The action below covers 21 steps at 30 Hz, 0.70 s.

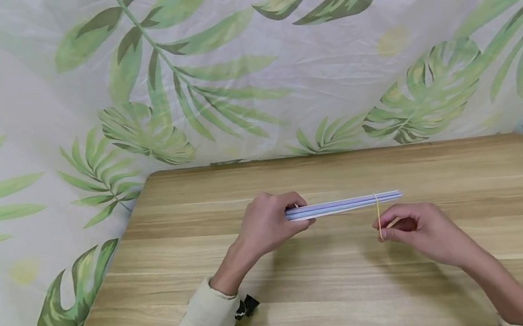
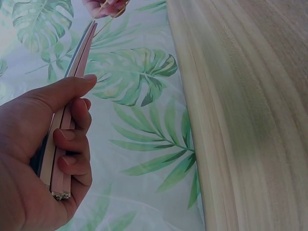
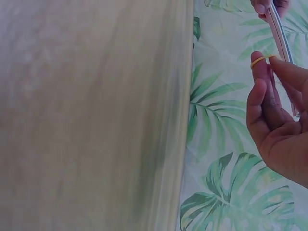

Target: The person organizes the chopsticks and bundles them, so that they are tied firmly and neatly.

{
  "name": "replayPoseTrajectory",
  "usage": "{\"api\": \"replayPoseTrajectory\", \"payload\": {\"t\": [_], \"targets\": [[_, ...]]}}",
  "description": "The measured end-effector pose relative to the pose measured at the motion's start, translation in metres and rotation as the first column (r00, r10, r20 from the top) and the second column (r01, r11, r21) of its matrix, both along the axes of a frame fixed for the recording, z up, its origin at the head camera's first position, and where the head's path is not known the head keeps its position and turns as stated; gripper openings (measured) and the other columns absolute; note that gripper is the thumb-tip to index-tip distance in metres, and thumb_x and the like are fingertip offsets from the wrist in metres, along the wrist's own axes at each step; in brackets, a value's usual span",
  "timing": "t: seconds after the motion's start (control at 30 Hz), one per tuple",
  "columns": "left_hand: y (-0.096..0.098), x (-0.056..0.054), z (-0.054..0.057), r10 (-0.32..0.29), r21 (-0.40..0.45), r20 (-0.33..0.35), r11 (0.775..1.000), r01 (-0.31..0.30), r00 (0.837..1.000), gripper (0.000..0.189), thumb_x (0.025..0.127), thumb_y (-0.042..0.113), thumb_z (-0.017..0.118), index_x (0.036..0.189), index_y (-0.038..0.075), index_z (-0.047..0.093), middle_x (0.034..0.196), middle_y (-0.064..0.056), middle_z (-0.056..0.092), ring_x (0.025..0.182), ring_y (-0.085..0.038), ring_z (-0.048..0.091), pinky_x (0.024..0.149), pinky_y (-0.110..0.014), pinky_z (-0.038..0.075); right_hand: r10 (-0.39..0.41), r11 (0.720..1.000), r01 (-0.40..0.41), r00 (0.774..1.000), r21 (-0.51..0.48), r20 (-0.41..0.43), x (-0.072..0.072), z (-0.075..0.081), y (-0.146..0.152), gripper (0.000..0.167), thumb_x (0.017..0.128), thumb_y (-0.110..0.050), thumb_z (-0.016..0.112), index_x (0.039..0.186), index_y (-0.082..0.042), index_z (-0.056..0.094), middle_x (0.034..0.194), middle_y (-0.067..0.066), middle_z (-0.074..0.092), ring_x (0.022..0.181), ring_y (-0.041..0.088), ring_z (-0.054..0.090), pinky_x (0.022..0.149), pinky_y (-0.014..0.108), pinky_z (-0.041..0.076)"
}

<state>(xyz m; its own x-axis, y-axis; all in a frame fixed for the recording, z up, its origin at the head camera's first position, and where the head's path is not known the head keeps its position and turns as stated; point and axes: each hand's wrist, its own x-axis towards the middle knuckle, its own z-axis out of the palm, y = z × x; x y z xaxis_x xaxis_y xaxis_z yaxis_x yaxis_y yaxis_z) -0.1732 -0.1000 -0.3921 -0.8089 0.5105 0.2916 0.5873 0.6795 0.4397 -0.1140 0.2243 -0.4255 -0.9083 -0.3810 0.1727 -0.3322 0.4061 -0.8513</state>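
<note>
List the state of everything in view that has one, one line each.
Bundle of sticks: held together, lengthwise side by side, raised above the table.
Yellow band: looped around the bundle near one end, drawn out straight to the right hand.
Left hand: gripping the bundle's other end.
Right hand: holding the band's free end.
Leaf-print cloth: hanging, lightly creased.

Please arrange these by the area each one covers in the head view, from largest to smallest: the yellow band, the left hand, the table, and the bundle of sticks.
1. Table
2. Left hand
3. Bundle of sticks, long but thin
4. Yellow band
</note>
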Motion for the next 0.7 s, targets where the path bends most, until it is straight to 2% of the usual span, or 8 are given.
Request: {"api": "replayPoseTrajectory", "payload": {"t": [0.2,0.4,0.53,0.6,0.7], "targets": [[0.0,-0.001,-0.001,0.028,-0.006,0.025,1.0,-0.028,0.999,0.017,0.082,0.029,0.093,0.09,0.022,0.079,0.075,0.011,0.075,0.059,0.002,0.054,0.058,-0.022,0.044,0.023,0.998,-0.031,0.991,-0.058,-0.128,0.001,-0.004,-0.007,0.024,0.085,0.003,0.085,0.096,-0.019,0.082,0.101,-0.002,0.074,0.092,0.003,0.071,0.075,0.021,0.06],[-0.001,-0.002,-0.001,0.053,-0.014,0.068,0.999,-0.052,0.996,0.016,0.083,0.03,0.093,0.089,0.023,0.08,0.074,0.012,0.074,0.059,0.0,0.053,0.057,-0.022,0.042,0.043,0.989,-0.069,0.981,-0.134,-0.189,0.005,-0.001,-0.012,0.029,0.078,0.007,0.088,0.099,-0.012,0.085,0.106,-0.003,0.072,0.092,0.002,0.07,0.075,0.019,0.058],[-0.001,-0.001,0.0,0.067,-0.015,0.099,0.998,-0.066,0.993,0.015,0.084,0.03,0.092,0.088,0.023,0.079,0.072,0.013,0.072,0.058,-0.001,0.053,0.057,-0.023,0.042,0.099,0.959,-0.157,0.966,-0.236,-0.238,0.007,-0.002,-0.016,0.047,0.078,0.014,0.085,0.12,-0.003,0.081,0.114,-0.006,0.068,0.088,0.006,0.078,0.073,0.021,0.061],[-0.001,-0.001,0.0,0.069,-0.013,0.106,0.998,-0.068,0.992,0.014,0.085,0.03,0.091,0.088,0.023,0.079,0.072,0.013,0.072,0.058,-0.001,0.054,0.057,-0.023,0.042,0.131,0.945,-0.198,0.958,-0.261,-0.254,0.008,-0.002,-0.018,0.063,0.078,0.018,0.083,0.137,0.002,0.071,0.119,-0.006,0.067,0.086,0.011,0.081,0.072,0.024,0.062],[-0.001,-0.001,-0.001,0.072,-0.005,0.108,0.997,-0.071,0.992,0.014,0.085,0.03,0.091,0.087,0.023,0.079,0.072,0.014,0.072,0.058,0.0,0.054,0.057,-0.023,0.042,0.113,0.962,-0.164,0.968,-0.219,-0.226,0.012,0.001,-0.021,0.092,0.077,0.016,0.085,0.159,-0.001,0.048,0.128,-0.01,0.064,0.083,0.014,0.082,0.072,0.027,0.063]]}}
